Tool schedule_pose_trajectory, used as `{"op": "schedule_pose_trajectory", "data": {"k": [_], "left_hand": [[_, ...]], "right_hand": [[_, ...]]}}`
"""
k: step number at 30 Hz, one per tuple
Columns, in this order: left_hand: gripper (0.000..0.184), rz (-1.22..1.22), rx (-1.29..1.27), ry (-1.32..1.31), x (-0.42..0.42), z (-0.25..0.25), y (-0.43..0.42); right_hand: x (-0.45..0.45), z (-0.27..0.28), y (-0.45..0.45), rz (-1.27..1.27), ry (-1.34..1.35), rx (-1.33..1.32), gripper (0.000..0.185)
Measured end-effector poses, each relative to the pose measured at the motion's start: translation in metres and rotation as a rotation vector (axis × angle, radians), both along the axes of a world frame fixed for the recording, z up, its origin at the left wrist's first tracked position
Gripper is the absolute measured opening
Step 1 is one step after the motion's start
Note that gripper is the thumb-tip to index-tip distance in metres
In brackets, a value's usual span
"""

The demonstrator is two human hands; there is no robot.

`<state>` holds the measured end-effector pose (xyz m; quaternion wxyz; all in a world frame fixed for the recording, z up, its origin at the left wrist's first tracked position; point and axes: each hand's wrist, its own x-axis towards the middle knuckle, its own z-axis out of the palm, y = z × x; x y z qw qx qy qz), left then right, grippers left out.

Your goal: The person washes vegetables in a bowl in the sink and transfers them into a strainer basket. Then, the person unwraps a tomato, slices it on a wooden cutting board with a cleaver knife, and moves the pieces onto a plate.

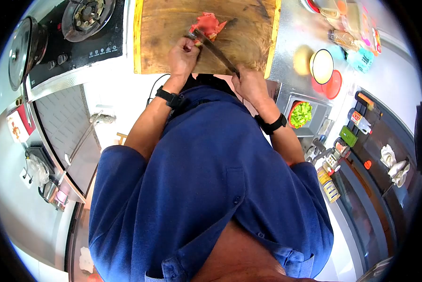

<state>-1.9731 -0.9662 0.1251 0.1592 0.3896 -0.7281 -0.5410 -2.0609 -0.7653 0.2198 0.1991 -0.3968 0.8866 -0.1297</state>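
Note:
A piece of red raw meat (207, 26) lies on the wooden cutting board (159, 28). My left hand (183, 57) is at its lower left edge, the fingers curled and pinched against the meat's near side. What exactly sits between those fingertips is partly hidden. In my right hand (251, 87) is the handle of a kitchen knife (219, 54). Its long blade slants up and left across the board, the tip touching or just over the meat beside my left fingertips.
A gas stove (74, 51) stands left of the board, with a lidded pan (23, 51) at its edge. On the right are a yellow-lined bowl (322, 66), a red plastic dish (333, 84), and a sink (316, 123) holding a bowl of chopped greens (301, 114).

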Motion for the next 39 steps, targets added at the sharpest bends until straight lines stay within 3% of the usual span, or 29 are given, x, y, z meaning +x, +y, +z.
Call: {"op": "schedule_pose_trajectory", "data": {"k": [10, 13, 19, 31, 39], "left_hand": [[0.005, -0.043, 0.048, 0.065, 0.006, -0.009, -0.004], [0.005, -0.058, -0.007, 0.105, 0.006, -0.006, -0.005], [0.006, -0.061, -0.132, 0.053, 0.006, -0.003, -0.001], [0.009, -0.076, -0.138, 0.062, 0.005, 0.001, 0.001], [0.008, -0.147, -0.287, 0.063, 0.008, 0.002, -0.005]], "right_hand": [[-0.003, 0.02, -0.013, -0.061, -0.045, 0.073, 0.018], [-0.007, 0.026, -0.011, -0.051, -0.058, 0.001, 0.019], [-0.01, 0.004, -0.004, 0.015, -0.035, 0.133, 0.021], [-0.01, 0.016, -0.005, -0.06, -0.052, 0.038, 0.02], [-0.016, 0.012, 0.001, 0.03, -0.025, -0.008, 0.02]]}}
